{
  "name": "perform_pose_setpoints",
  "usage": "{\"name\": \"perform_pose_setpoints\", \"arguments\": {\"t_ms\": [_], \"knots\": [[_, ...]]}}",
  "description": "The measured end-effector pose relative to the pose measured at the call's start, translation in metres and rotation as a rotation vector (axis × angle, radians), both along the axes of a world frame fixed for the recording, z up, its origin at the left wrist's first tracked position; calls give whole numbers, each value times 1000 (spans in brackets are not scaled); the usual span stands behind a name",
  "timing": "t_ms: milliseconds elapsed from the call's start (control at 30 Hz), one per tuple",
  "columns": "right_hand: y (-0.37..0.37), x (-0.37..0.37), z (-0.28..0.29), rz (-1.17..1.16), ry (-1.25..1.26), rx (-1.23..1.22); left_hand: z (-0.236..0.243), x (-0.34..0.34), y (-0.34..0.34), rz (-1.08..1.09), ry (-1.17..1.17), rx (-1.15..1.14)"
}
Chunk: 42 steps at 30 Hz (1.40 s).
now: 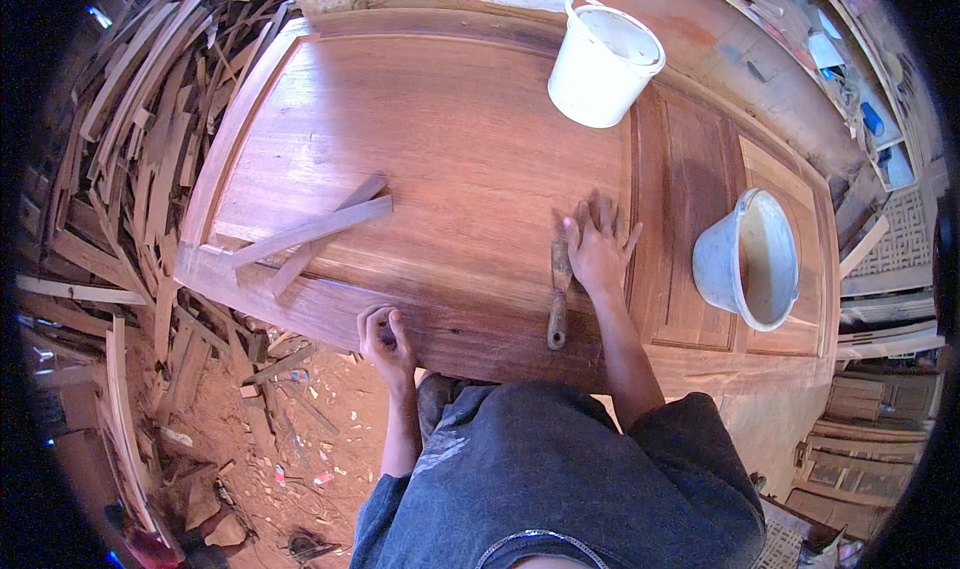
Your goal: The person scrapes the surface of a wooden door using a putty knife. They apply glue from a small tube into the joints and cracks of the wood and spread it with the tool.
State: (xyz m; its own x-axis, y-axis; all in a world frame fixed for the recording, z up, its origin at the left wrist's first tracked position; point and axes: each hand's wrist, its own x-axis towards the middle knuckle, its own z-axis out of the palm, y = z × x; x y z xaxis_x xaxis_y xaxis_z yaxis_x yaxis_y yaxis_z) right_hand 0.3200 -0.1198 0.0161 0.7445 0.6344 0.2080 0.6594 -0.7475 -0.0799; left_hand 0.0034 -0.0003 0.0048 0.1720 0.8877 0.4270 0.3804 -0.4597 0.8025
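Observation:
A large reddish-brown panelled wooden door (470,159) lies flat before me. My right hand (598,254) is palm down on its big panel, fingers spread. Just left of that hand lies a scraper (558,294) with a worn handle pointing toward me; the thumb is close to its blade, and whether they touch I cannot tell. At the door's near edge my left hand (386,339) is closed, its fingers curled in toward the thumb. Anything inside those fingers is hidden. Two wooden strips (315,231) lie crossed on the door's left part.
A white bucket (600,74) stands on the door's far side. Toward the right end, a grey bucket (720,264) sits on the narrower panels. Piled wood offcuts (150,139) border the left. Scraps litter the reddish ground (310,419). Cluttered shelves (830,49) line the far right.

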Motion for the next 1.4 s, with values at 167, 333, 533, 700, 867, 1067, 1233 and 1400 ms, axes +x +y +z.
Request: {"name": "perform_pose_setpoints", "arguments": {"t_ms": [167, 333, 533, 700, 867, 1067, 1233, 1400], "knots": [[-10, 12, -11, 6, -30, 4, -4, -2, 1, 7, -3, 5], [-3, 25, -1, 21, 47, 64, 2, 1, -1, 0, 3, -23], [-12, 5, 11, 28, 32, -32, 6, 0, -2, 3, -6, -10], [-15, 10, 6, 48, 56, -30, 2, -2, -1, 22, 21, -18], [-14, 11, 20, -15, 16, -63, 1, -1, 0, 19, 17, -33], [-23, 13, 18, 25, 49, -64, 4, 2, 0, 42, 22, -10], [-18, 27, 15, 3, 109, 48, -1, -1, 0, 35, 9, -6], [-13, 30, 9, 48, 38, 75, -2, -1, -1, 30, -4, -40]]}}
